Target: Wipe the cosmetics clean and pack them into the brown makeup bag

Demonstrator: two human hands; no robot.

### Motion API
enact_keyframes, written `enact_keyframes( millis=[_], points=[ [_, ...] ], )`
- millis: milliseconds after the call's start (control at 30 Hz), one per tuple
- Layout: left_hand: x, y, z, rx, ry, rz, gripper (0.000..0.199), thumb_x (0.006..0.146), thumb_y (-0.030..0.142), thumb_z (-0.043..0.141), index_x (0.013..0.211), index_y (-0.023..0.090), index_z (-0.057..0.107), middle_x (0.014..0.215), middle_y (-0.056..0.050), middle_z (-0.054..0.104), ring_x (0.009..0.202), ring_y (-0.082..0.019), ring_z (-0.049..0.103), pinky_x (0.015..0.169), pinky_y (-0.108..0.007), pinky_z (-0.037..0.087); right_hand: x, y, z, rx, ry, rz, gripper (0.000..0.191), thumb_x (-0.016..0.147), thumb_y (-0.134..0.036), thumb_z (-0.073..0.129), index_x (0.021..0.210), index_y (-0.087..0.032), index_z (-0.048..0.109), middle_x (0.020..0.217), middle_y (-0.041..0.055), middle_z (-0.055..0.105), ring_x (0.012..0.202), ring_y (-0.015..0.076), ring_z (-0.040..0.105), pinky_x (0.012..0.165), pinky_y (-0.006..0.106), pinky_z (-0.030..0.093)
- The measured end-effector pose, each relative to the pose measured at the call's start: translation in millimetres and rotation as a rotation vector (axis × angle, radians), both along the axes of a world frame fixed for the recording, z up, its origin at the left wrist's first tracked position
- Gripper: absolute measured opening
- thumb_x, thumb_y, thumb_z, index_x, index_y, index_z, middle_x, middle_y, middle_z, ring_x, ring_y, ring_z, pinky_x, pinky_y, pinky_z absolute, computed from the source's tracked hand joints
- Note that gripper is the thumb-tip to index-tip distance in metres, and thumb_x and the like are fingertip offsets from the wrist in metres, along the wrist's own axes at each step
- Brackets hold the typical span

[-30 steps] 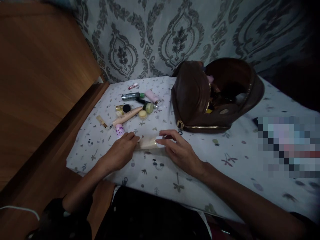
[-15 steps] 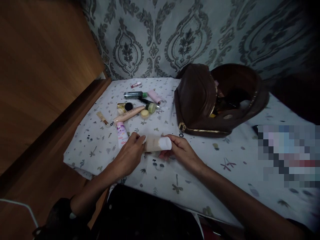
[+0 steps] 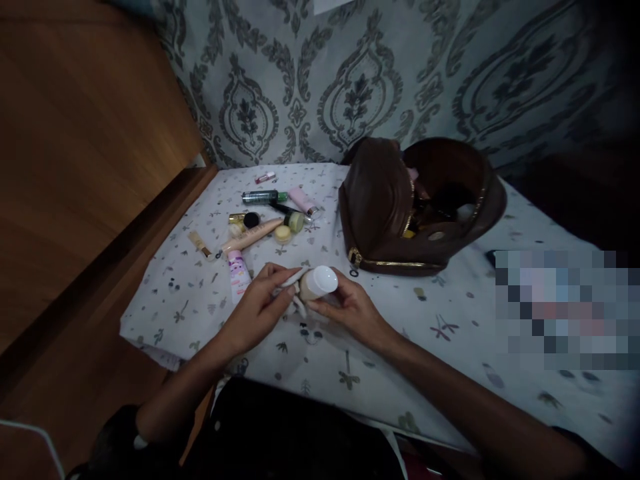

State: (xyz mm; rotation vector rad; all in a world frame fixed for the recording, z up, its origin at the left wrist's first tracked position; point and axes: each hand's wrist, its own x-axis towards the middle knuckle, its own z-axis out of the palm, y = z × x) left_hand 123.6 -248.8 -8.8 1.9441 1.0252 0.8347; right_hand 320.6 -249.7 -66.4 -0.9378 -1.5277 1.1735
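Observation:
My right hand (image 3: 356,311) is closed around a beige cosmetic bottle (image 3: 306,291), its white cap (image 3: 325,280) pointing right and toward me. In my left hand (image 3: 261,305) is a white cloth (image 3: 299,307), pinched between thumb and fingers and pressed against the bottle's left end. Whether it is a wipe or a tissue I cannot tell. Beside my left wrist lies a white and purple tube (image 3: 239,273). Just beyond it is a long peach tube (image 3: 253,235).
Small jars (image 3: 293,221), a dark green-capped bottle (image 3: 260,197), a pink tube (image 3: 302,200), a lip gloss (image 3: 265,178) and a flat brush (image 3: 200,244) lie on the patterned cloth. An open brown bag (image 3: 373,200) stands behind my right hand. A blurred item (image 3: 560,307) lies right.
The bottle has turned so its cap faces more toward me, and the white cloth now shows around its left end. The view has shifted slightly.

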Motion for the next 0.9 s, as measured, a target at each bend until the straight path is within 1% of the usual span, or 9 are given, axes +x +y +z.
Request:
enact_keyframes(
  millis=[133, 233, 333, 400, 500, 600, 700, 800, 900],
  points=[
    [5.5, -3.0, 10.5, -0.043, -0.116, -0.024, 0.035, 0.096, 0.033, 0.053, 0.127, 0.021, 0.066, 0.108, -0.008, 0.061, 0.111, -0.024, 0.056, 0.101, -0.038, 0.043, 3.9, -3.3, 3.7, 0.124, -0.008, -0.004, 0.035, 0.087, -0.038, 0.068, 0.116, -0.023, 0.056, 0.106, 0.003, 0.063, 0.1, 0.0192, 0.061, 0.09, 0.034, 0.049],
    [7.2, -5.9, 19.8, -0.037, -0.176, -0.008, 0.034, 0.097, 0.033, 0.054, 0.127, 0.023, 0.066, 0.109, -0.007, 0.062, 0.11, -0.023, 0.056, 0.1, -0.037, 0.044, 8.3, -4.3, 9.4, 0.251, -0.126, -0.054, 0.034, 0.087, -0.037, 0.068, 0.115, -0.023, 0.056, 0.104, 0.0035, 0.063, 0.097, 0.0203, 0.06, 0.086, 0.034, 0.05],
    [6.9, -8.0, 25.3, 0.034, -0.186, 0.028, 0.033, 0.098, 0.033, 0.051, 0.127, 0.024, 0.066, 0.108, -0.006, 0.063, 0.108, -0.022, 0.057, 0.098, -0.036, 0.045, 11.2, -3.7, 13.8, 0.389, -0.252, -0.135, 0.034, 0.084, -0.037, 0.071, 0.111, -0.022, 0.058, 0.098, 0.0042, 0.061, 0.093, 0.0216, 0.059, 0.082, 0.036, 0.05],
    [6.4, -8.9, 24.1, 0.093, -0.156, 0.049, 0.034, 0.097, 0.034, 0.054, 0.128, 0.025, 0.065, 0.109, -0.006, 0.062, 0.108, -0.021, 0.057, 0.097, -0.035, 0.046, 11.6, -3.6, 14.2, 0.447, -0.306, -0.193, 0.035, 0.082, -0.037, 0.072, 0.111, -0.022, 0.06, 0.094, 0.0041, 0.059, 0.09, 0.0212, 0.058, 0.079, 0.036, 0.05],
    [5.5, -10.0, 15.1, 0.228, -0.064, 0.086, 0.041, 0.091, 0.031, 0.064, 0.132, 0.026, 0.061, 0.111, -0.006, 0.058, 0.109, -0.02, 0.055, 0.096, -0.034, 0.048, 9.5, -5.2, 11.8, 0.492, -0.356, -0.245, 0.036, 0.082, -0.037, 0.072, 0.114, -0.021, 0.061, 0.09, 0.0031, 0.054, 0.082, 0.019, 0.057, 0.072, 0.033, 0.05],
    [4.6, -11.7, 4.3, 0.385, 0.015, 0.117, 0.044, 0.091, 0.024, 0.064, 0.134, 0.026, 0.058, 0.112, -0.006, 0.055, 0.108, -0.019, 0.056, 0.094, -0.034, 0.049, 6.0, -7.7, 9.2, 0.521, -0.371, -0.265, 0.035, 0.082, -0.036, 0.072, 0.112, -0.022, 0.063, 0.087, 0.0024, 0.052, 0.078, 0.0178, 0.056, 0.069, 0.031, 0.05],
    [4.4, -13.5, -1.5, 0.496, 0.031, 0.131, 0.04, 0.092, 0.02, 0.063, 0.132, 0.025, 0.059, 0.11, -0.006, 0.056, 0.104, -0.018, 0.058, 0.087, -0.031, 0.052, 3.2, -9.5, 9.2, 0.516, -0.363, -0.266, 0.034, 0.081, -0.035, 0.072, 0.111, -0.021, 0.063, 0.086, 0.0026, 0.054, 0.077, 0.0179, 0.057, 0.068, 0.031, 0.05],
    [5.6, -13.7, -2.8, 0.605, 0.009, 0.142, 0.033, 0.092, 0.015, 0.062, 0.124, 0.023, 0.063, 0.107, -0.006, 0.059, 0.098, -0.016, 0.061, 0.081, -0.029, 0.054, 1.5, -10.3, 11.4, 0.468, -0.336, -0.25, 0.031, 0.08, -0.032, 0.072, 0.106, -0.02, 0.063, 0.086, 0.0031, 0.06, 0.079, 0.0186, 0.059, 0.071, 0.031, 0.05],
    [6.8, -11.1, -2.7, 0.69, -0.008, 0.161, 0.023, 0.09, 0.011, 0.063, 0.112, 0.02, 0.067, 0.101, -0.006, 0.062, 0.092, -0.015, 0.063, 0.079, -0.028, 0.055, 0.6, -10.3, 13.8, 0.383, -0.271, -0.227, 0.026, 0.077, -0.028, 0.073, 0.1, -0.02, 0.063, 0.088, 0.0032, 0.063, 0.081, 0.0185, 0.061, 0.073, 0.03, 0.05]
  ],
)
